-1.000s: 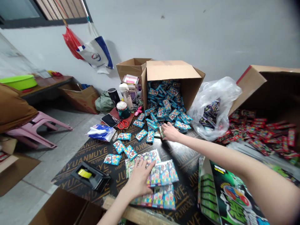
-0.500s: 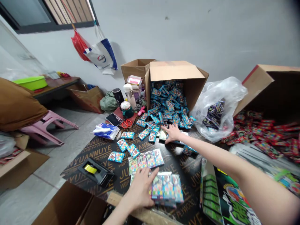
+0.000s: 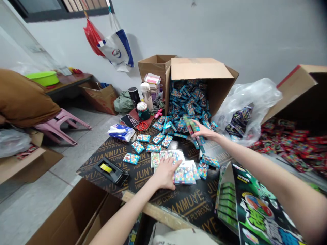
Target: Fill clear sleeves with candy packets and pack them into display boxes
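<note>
- Pressing flat, the left grip (image 3: 166, 173) lies open with its fingers spread on a small stack of printed packets (image 3: 184, 177), not closing around it.
- Pinching a few blue packets (image 3: 191, 128), the right grip (image 3: 204, 132) is almost closed, holding them tilted just above the edge of a spilled heap of blue packets (image 3: 187, 102).
- Both hands work over a black plywood desk (image 3: 163, 200) printed with yellow lettering.
- More of the same packets lie loose and apart across the desk, between a tape dispenser (image 3: 111, 171) and a green printed display box (image 3: 258, 207).
- The heap spills from a tipped cardboard box (image 3: 201, 69).
- Red-handled scissors (image 3: 142, 126) lie beyond the loose packets.
- A clear plastic bag (image 3: 245, 102) of dark packets sits beside the box.
- Red packets (image 3: 293, 149) spread to the right.
</note>
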`<state>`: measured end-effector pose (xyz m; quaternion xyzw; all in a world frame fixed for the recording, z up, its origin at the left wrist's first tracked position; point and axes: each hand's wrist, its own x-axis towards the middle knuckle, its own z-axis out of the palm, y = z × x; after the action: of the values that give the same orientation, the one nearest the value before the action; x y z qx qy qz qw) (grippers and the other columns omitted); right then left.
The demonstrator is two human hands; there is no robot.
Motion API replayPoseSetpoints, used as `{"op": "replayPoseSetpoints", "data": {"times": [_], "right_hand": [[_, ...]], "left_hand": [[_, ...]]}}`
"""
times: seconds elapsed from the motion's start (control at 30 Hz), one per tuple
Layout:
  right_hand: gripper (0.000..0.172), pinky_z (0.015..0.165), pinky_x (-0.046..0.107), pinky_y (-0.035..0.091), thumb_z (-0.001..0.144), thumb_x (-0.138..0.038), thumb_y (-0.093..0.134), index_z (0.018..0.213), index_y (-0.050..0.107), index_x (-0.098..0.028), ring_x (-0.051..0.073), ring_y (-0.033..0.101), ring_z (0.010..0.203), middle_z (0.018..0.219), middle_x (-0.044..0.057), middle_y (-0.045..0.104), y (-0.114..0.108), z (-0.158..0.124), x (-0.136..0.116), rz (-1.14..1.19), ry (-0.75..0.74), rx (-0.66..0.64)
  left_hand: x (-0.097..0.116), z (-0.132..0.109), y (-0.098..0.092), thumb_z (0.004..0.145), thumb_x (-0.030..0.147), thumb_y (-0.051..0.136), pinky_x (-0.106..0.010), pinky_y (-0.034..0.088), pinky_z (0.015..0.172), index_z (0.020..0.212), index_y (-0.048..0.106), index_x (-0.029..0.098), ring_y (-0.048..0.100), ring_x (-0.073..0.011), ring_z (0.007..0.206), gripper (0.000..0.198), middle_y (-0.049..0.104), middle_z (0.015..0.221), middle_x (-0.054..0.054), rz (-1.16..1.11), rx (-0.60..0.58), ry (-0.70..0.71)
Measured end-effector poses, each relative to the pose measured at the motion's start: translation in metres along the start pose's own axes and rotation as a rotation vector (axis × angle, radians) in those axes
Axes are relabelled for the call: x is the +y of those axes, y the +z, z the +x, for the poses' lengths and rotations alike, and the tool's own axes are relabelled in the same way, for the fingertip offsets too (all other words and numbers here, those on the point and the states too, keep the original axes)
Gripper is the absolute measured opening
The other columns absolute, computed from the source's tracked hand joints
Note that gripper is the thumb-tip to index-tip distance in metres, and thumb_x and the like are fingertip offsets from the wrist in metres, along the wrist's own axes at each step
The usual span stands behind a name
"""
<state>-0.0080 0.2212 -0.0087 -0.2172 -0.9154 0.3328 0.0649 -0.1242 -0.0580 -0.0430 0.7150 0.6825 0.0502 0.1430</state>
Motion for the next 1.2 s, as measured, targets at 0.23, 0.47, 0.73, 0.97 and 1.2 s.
{"op": "replayPoseSetpoints", "data": {"times": [0.23,0.47,0.73,0.97,1.2], "right_hand": [[0.094,0.092,0.048,0.027,0.051,-0.035,0.070,0.134,0.026,-0.022,0.029,0.052,0.098,0.114,0.007,0.053,-0.045,0.009,-0.027,-0.388,-0.057,0.201],[0.097,0.076,0.037,0.036,0.051,-0.041,0.070,0.135,0.027,-0.020,0.028,0.050,0.088,0.103,0.012,0.051,0.020,-0.030,-0.109,-0.557,-0.439,-0.139],[0.085,0.092,0.035,0.034,0.069,-0.061,0.054,0.137,0.023,-0.022,0.025,0.042,0.114,0.130,0.009,0.041,0.045,-0.020,-0.117,-0.009,-0.351,-0.421],[0.099,0.096,0.040,0.032,0.052,-0.069,0.063,0.133,0.034,-0.019,0.032,0.040,0.118,0.131,0.013,0.041,0.075,0.015,-0.080,-0.164,-0.032,-0.574],[0.107,0.093,0.055,0.024,0.042,-0.068,0.067,0.132,0.031,-0.023,0.037,0.035,0.116,0.124,0.016,0.041,0.107,0.006,-0.073,-0.428,-0.009,-0.432]], "left_hand": [[0.019,0.006,0.005,0.044,0.029,0.073,-0.052,0.020,0.098,0.135,0.025,0.022,0.041,-0.0343,0.112,0.103,0.047,0.119,-0.014,-0.082,0.111,0.029],[-0.001,-0.013,-0.009,0.069,0.049,0.059,-0.046,0.035,0.096,0.136,0.018,0.025,0.044,-0.0278,0.117,0.082,0.041,0.131,-0.012,-1.307,0.693,-0.333],[-0.013,-0.033,-0.015,0.053,0.015,0.074,-0.033,0.051,0.072,0.117,0.045,0.021,0.063,-0.0188,0.081,0.070,0.062,0.100,-0.007,-1.856,0.648,-0.587],[-0.004,-0.056,0.003,0.050,0.022,0.076,-0.032,0.051,0.069,0.119,0.040,0.020,0.062,-0.0186,0.075,0.079,0.062,0.093,-0.005,-1.594,0.635,-0.668],[0.028,-0.066,0.027,0.063,0.043,0.067,-0.041,0.038,0.092,0.124,0.037,0.023,0.049,-0.0265,0.108,0.071,0.049,0.114,-0.009,-0.696,0.825,-0.816]]}}
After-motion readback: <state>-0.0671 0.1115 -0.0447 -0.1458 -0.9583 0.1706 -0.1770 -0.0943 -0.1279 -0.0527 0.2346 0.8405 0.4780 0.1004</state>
